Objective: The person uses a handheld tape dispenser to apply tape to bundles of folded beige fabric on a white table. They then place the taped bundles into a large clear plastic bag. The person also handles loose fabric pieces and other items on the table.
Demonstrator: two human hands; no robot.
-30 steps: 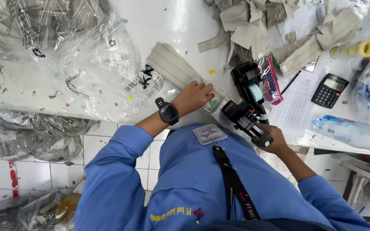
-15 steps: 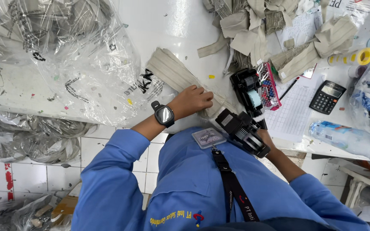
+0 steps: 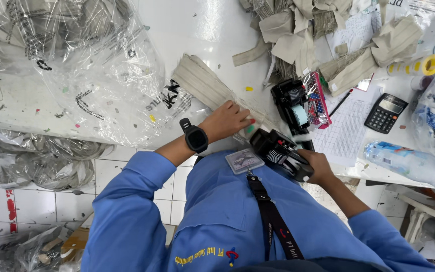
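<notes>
White worktable, cluttered; left hand flat, pressing beige strip stack; right hand gripping black label gun. Keep stack pinned, gun square.

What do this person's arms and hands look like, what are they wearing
Both arms wear long blue sleeves, pushed up off the forearms. The left hand is bare, with a black square smartwatch on its wrist. The right hand is bare, no glove or watch.

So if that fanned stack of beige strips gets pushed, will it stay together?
Probably not: the beige strips lie loose and fanned, pinned only under the left hand, so they would likely slide apart. They look thin and floppy, likely light.
</notes>
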